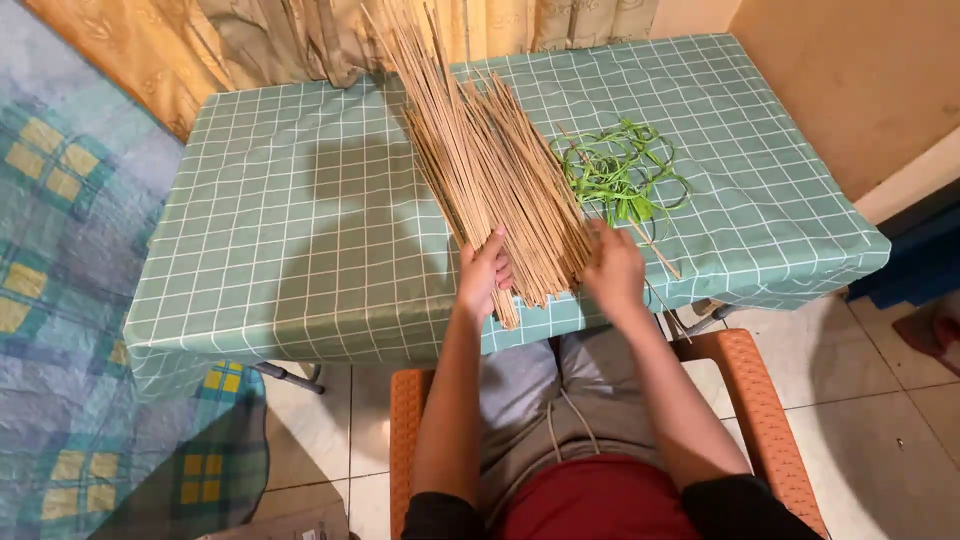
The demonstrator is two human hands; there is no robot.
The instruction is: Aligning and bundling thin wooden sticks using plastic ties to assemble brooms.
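Setting: a domestic room. Landmark: a table [300,250] covered with a green checked cloth. Behind the table hang yellow patterned curtains [200,40]. Left of it lies a plaid blanket [60,300]. Below it is a tiled floor [860,370], with an orange plastic chair [760,390] drawn up to its near edge.

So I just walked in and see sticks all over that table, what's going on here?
A seated person has both hands on a big bundle of thin tan sticks lying on a table with a green checked cloth. The left hand grips the near ends; the right hand rests at the bundle's right edge. A tangle of green strips lies beside it.
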